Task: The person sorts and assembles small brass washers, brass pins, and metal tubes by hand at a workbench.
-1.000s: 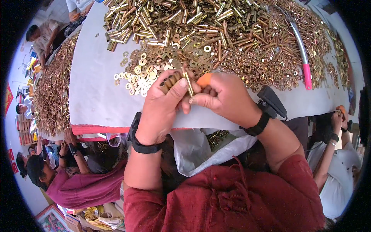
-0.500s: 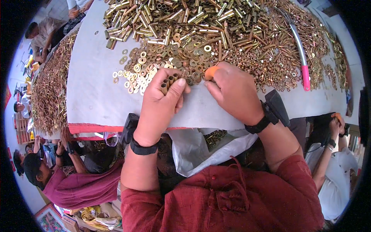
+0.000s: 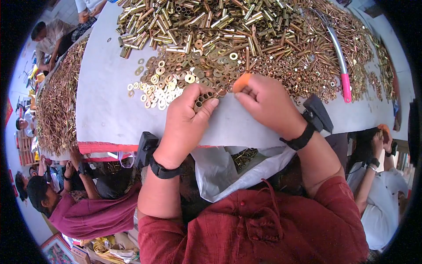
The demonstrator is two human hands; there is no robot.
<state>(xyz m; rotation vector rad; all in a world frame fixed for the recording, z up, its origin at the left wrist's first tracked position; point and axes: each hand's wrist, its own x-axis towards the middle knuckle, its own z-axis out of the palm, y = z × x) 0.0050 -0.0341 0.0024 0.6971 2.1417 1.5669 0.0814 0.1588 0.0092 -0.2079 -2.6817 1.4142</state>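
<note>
Several brass-coloured metal sleeves (image 3: 201, 102) sit in a row in my left hand (image 3: 184, 119), their hollow ends up, clasped between thumb and fingers. My right hand (image 3: 272, 101) is just to the right, fingers curled in, with an orange finger cover (image 3: 241, 82) at its tip. Whatever its fingertips pinch, if anything, I cannot make out. Between the hands shows a copper-toned washer (image 3: 221, 91); I cannot tell whether it is held. Flat washers (image 3: 162, 81) are heaped just beyond my left hand, and small nuts (image 3: 303, 72) lie beyond my right.
Loose sleeves (image 3: 198, 26) pile up at the far side of the grey table (image 3: 107, 116). A curved metal tool with a pink handle (image 3: 346, 88) lies at right. Below the table edge hangs a white sack (image 3: 215, 176). Co-workers sit left, including one in a purple top (image 3: 92, 211), and right.
My left hand has shifted slightly right and down, still holding the sleeves. My right hand has turned a little, its curled fingers now showing more.
</note>
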